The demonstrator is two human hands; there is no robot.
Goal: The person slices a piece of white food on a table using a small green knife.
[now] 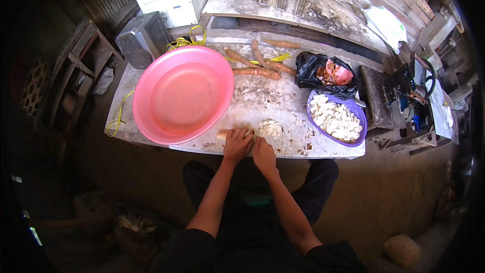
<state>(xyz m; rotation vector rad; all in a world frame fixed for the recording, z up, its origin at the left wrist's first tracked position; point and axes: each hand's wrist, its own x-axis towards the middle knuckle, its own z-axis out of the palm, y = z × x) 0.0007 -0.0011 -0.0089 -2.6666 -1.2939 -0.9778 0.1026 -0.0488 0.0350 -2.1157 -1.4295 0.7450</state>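
On the worktable (242, 103), near its front edge, my left hand (238, 144) is closed over a peeled cassava root (221, 135), whose pale end sticks out to the left. Close beside it, my right hand (264, 155) is wrapped round what looks like a knife handle; the blade is mostly hidden between the hands. Just right of them lies a small heap of white cassava slices (270, 127). Farther right, a purple basin (348, 144) holds many more pale pieces. Several unpeeled brown cassava roots (256, 73) lie toward the back.
A large pink basin (184, 96) takes up the table's left side. A black plastic bag (305, 73) with reddish peels (334, 73) stands behind the purple basin. Yellow strap (184, 43), a grey box-shaped device (144, 40) and a white appliance (166, 0) are at back left.
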